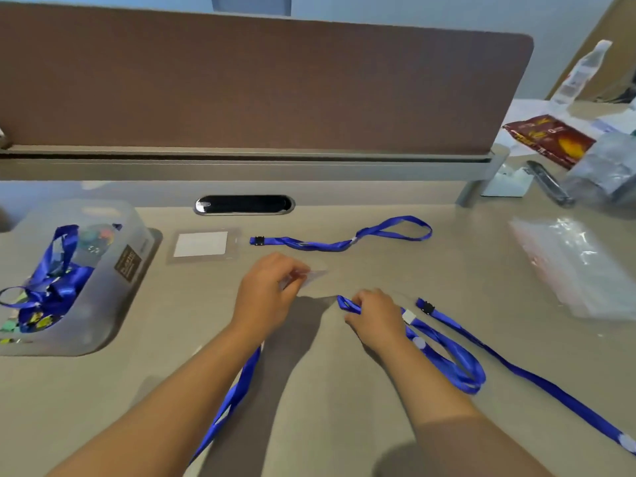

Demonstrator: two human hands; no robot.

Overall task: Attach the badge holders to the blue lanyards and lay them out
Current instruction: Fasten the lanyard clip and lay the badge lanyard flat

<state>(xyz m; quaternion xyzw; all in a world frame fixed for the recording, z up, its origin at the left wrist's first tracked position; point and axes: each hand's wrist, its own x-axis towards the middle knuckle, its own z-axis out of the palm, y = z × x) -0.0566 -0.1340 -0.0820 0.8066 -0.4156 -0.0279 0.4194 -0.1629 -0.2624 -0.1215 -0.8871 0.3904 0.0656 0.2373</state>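
On the beige worktop (344,425), the dark oval cable slot (244,204) near the back edge serves as the reference. Straight toward the viewer from that slot, the left hand (265,297) pinches a clear plastic badge holder (311,275) between thumb and fingertips; the holder is blurred and barely lifted above the surface. To the right of that hand and nearer the viewer, the right hand (373,320) has its fingers curled round one end of a looped blue ribbon lanyard (457,366), whose loop lies on the worktop further right of the slot.

A second long blue lanyard with a black clip (516,368) runs from just beside the right hand out toward the near right corner. A third blue lanyard strap (234,394) passes under the left forearm, toward the viewer from the slot.

Just in front of the slot and slightly right lies a finished-looking twisted blue lanyard with a black buckle (340,241), its clip end close to a clear badge holder with a white card (201,244) that lies front-left of the slot; whether the two are joined cannot be told.

Far left of the slot stands a translucent plastic bin (134,270) holding tangled blue lanyards. Far right of the slot lies a clear plastic bag (578,266), and behind it a red snack packet (550,139).
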